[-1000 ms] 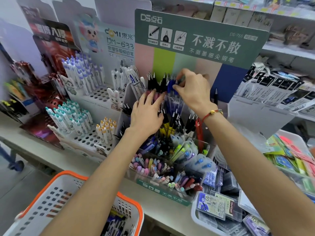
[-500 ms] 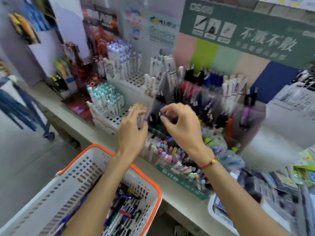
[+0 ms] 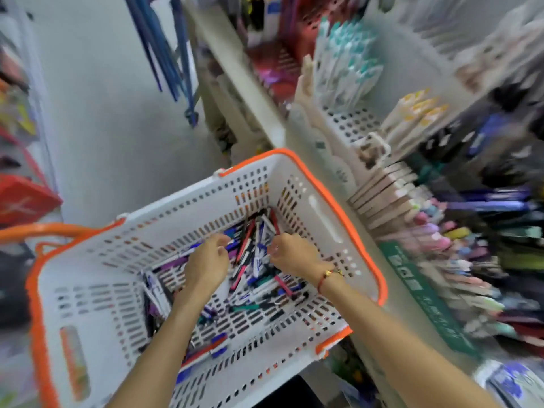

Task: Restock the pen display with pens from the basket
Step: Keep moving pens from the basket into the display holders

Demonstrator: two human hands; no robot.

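Motion blur is smearing the pen display (image 3: 485, 245) along the right of the frame, leaving its labels unreadable. The left hand (image 3: 206, 260) and right hand (image 3: 294, 254) are covering some pens (image 3: 250, 251) at centre, hiding any grip. The basket (image 3: 347, 213) is running off the bottom edge.

Bright, even shop light with soft shadows; the basket (image 3: 306, 184) stays fairly sharp, while shelves right of it smear with motion blur.
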